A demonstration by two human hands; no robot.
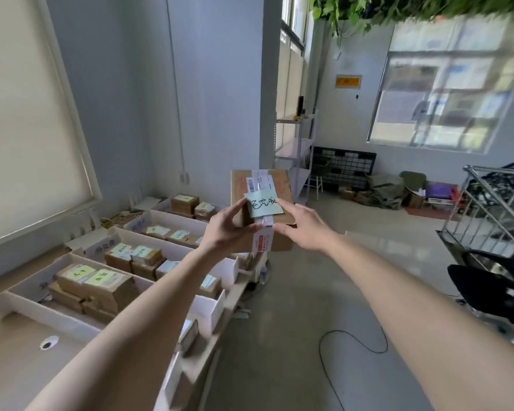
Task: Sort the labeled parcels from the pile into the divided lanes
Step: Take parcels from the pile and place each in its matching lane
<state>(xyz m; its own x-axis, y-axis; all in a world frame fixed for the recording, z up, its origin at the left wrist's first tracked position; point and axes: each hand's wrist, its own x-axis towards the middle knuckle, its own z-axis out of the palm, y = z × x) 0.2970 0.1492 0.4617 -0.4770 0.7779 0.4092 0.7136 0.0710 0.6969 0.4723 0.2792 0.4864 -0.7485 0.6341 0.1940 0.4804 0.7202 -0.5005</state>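
Cardboard parcel (261,209) held up in the air in front of us, both arms stretched out, over the floor just right of the lane table. Our left hand (224,229) grips its left side, thumb curled onto the top edge by the note, fingers under the box. Our right hand (301,225) holds the right side, thumb along the front edge near the tape, fingers wrapped round the far side. Pale green sticky note (263,205) with black handwriting sits on top of the parcel, partly covering a white shipping label (258,180) with a barcode. Red-and-white sticker (263,243) on the front face.

White divided lanes (172,250) on the wooden table (15,345) to our left, running away from us, each lane already holding brown boxes with green or white notes on top. Nearest lane has a stack of boxes (92,287); we cannot read their labels. Black cable (353,348) loops on the grey floor. Metal cart (487,209) at the right edge, shelving rack (297,152) behind the parcel.
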